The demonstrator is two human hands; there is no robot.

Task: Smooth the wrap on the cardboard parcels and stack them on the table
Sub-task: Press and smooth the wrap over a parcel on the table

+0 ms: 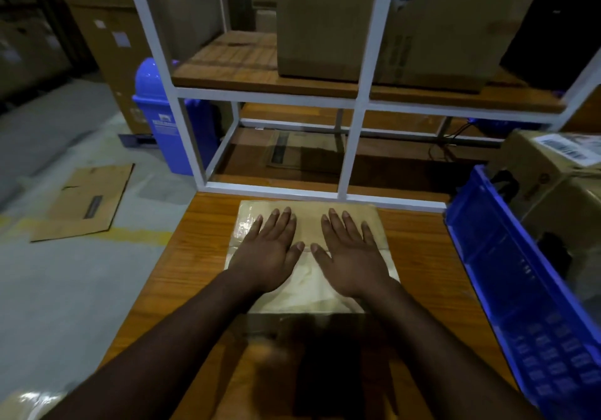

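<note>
A cardboard parcel (pixel 309 292) covered in clear, shiny wrap lies on the wooden table (pixel 201 257), in front of a white frame. My left hand (pixel 268 250) rests flat on the parcel's top, left of centre, fingers spread. My right hand (pixel 349 252) lies flat beside it on the right half, fingers also spread. The thumbs nearly meet in the middle. The wrap is wrinkled near the parcel's front edge. The parcel's front face is in shadow.
A blue plastic crate (pixel 520 289) holding cardboard boxes (pixel 553 172) stands at the table's right edge. Behind the table, a white metal rack (pixel 354 101) carries large boxes (pixel 322 29). A blue bin (pixel 162 120) and flattened cardboard (pixel 84 201) are on the floor at left.
</note>
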